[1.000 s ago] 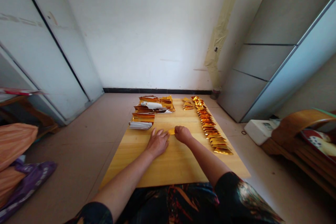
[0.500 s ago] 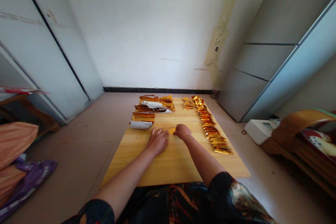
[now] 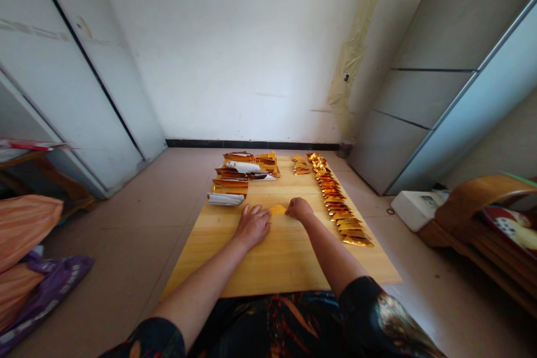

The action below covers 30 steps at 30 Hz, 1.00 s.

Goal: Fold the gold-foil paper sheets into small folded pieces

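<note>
A small piece of gold foil paper (image 3: 277,209) lies on the wooden table (image 3: 268,274) between my hands. My left hand (image 3: 252,226) rests flat on the tabletop, fingers stretched out, its fingertips at the left end of the paper. At the right end, my right hand (image 3: 300,208) is closed in a pinch on the paper's edge. Beyond my left hand lie stacks of gold and white paper sheets (image 3: 230,185), some curled. A long row of folded gold paper pieces (image 3: 335,196) runs along the table's right side.
A smaller group of folded gold pieces (image 3: 300,165) sits near the far edge. White wall stands beyond the table. A grey refrigerator (image 3: 411,89) and a wooden seat (image 3: 470,224) are on the right; orange and purple bags (image 3: 50,285) lie at the left.
My right hand has moved slightly to the right, and more of the gold paper shows between my hands. My left hand has stayed in place.
</note>
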Motion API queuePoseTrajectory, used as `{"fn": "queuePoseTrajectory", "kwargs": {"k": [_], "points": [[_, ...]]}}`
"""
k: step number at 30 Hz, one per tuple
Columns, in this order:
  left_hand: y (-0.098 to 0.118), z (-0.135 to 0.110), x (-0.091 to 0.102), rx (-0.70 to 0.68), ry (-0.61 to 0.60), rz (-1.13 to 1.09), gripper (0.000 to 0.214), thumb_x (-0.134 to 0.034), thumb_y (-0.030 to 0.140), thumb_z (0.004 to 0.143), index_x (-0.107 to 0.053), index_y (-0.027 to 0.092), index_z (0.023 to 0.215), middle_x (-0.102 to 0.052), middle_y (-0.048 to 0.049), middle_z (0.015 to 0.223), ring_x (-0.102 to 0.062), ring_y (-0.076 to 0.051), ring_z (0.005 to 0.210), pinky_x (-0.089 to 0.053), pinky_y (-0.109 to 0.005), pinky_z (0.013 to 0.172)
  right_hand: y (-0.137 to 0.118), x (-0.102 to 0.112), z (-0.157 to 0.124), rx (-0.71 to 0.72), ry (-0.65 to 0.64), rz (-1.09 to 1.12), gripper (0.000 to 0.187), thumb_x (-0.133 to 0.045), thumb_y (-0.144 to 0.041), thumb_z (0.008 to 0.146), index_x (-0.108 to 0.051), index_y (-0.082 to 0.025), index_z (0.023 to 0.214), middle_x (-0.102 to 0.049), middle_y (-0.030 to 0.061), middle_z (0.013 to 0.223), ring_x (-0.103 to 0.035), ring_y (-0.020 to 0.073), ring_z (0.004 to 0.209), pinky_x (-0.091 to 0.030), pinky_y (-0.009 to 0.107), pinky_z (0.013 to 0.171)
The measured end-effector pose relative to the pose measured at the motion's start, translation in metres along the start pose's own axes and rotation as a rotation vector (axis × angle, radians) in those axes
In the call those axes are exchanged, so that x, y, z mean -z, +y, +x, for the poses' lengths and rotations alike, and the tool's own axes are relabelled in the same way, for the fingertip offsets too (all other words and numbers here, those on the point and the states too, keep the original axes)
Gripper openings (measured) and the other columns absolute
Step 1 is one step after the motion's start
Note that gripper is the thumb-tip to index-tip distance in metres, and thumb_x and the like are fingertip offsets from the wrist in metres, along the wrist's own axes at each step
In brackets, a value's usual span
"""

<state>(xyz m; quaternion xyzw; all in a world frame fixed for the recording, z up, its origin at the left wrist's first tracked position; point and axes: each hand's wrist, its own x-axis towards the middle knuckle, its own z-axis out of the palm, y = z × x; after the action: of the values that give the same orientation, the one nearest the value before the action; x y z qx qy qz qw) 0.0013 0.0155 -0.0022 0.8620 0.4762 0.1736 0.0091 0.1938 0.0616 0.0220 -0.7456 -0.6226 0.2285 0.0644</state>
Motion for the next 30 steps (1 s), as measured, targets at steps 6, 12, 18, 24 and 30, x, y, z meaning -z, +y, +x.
{"fn": "queuePoseTrajectory", "kwargs": {"k": [6,12,18,24,30], "points": [[-0.001,0.005,0.003,-0.011,-0.008,0.010,0.025,-0.051,0.025,0.083,-0.067,0.026,0.103,-0.066,-0.0061,0.114,-0.049,-0.027,0.116,-0.026,-0.054,0.103,0.001,0.005,-0.001,0.008,-0.002,-0.025,0.016,-0.066,-0.017,0.062,-0.070,-0.019,0.077,-0.072,0.0067,0.082,-0.065,0.0182,0.075,-0.044,0.021,0.059],[0.001,0.013,0.005,-0.027,-0.013,-0.013,0.021,-0.051,0.022,0.083,-0.071,0.024,0.090,-0.069,-0.0061,0.103,-0.049,-0.026,0.112,-0.030,-0.049,0.097,-0.012,-0.001,-0.004,0.233,0.178,0.093,0.023,-0.059,-0.010,0.067,-0.069,-0.019,0.085,-0.071,0.0027,0.084,-0.063,0.0136,0.076,-0.042,0.019,0.063],[-0.007,0.028,0.002,0.032,-0.005,-0.061,0.016,-0.058,0.021,0.079,-0.073,0.026,0.078,-0.070,-0.0030,0.088,-0.053,-0.022,0.098,-0.036,-0.039,0.085,-0.022,-0.020,0.000,0.323,0.071,0.108,0.014,-0.061,-0.016,0.070,-0.070,-0.020,0.079,-0.072,0.0014,0.083,-0.062,0.0138,0.076,-0.042,0.019,0.064],[-0.021,0.034,-0.006,0.055,0.010,-0.131,0.012,-0.064,0.024,0.076,-0.073,0.023,0.084,-0.068,-0.0028,0.089,-0.054,-0.020,0.092,-0.038,-0.033,0.080,-0.016,-0.021,0.006,0.370,0.003,0.100,0.011,-0.063,-0.016,0.071,-0.070,-0.021,0.078,-0.072,-0.0001,0.084,-0.063,0.0126,0.079,-0.042,0.018,0.065],[-0.024,0.030,-0.010,-0.020,0.061,-0.091,0.019,-0.055,0.026,0.085,-0.072,0.021,0.078,-0.066,-0.0046,0.085,-0.052,-0.018,0.088,-0.038,-0.032,0.077,-0.015,-0.023,0.008,0.375,0.019,0.114,0.010,-0.064,-0.018,0.072,-0.069,-0.021,0.080,-0.071,-0.0002,0.085,-0.062,0.0126,0.079,-0.042,0.018,0.067]]}}
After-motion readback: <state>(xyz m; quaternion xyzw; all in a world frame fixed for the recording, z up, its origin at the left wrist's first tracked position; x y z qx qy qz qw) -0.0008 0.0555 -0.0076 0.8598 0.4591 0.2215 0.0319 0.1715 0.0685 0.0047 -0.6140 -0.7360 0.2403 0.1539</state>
